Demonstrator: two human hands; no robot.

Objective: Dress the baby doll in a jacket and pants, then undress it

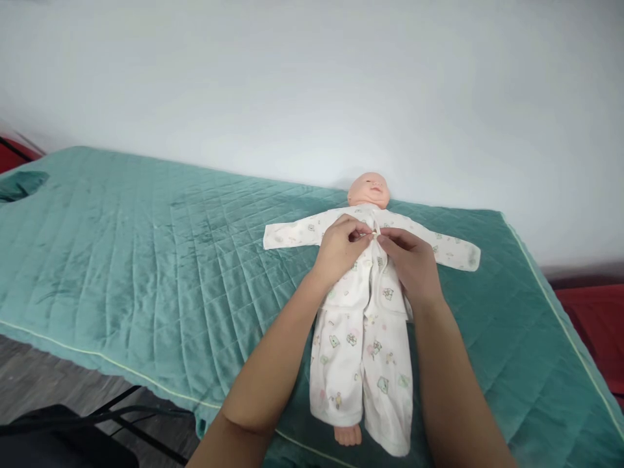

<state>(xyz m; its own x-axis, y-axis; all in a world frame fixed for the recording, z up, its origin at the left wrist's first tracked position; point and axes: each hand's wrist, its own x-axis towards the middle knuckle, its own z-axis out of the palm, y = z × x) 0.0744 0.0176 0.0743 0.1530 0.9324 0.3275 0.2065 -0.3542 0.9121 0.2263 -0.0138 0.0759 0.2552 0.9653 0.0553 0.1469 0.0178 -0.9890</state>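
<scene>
A baby doll [369, 190] lies on its back, its head toward the wall. It wears a white printed shirt [351, 286] and matching trousers [336, 364]; the sleeves stretch out to both sides. My left hand [344, 246] and my right hand [409, 260] meet over the upper chest. Each pinches an edge of the shirt's front opening, close to a small button or snap that my fingertips partly hide. Below my hands the shirt front hangs slightly apart. One bare foot [348, 435] shows out of a trouser leg; the other leg end covers its foot.
A green quilted cover [170, 273] lies over the table beneath the doll, reaching far left. The white wall [292, 84] runs behind it. Red objects [597, 325] stand at the right and far left. Dark table legs and a black item [63, 439] are at lower left.
</scene>
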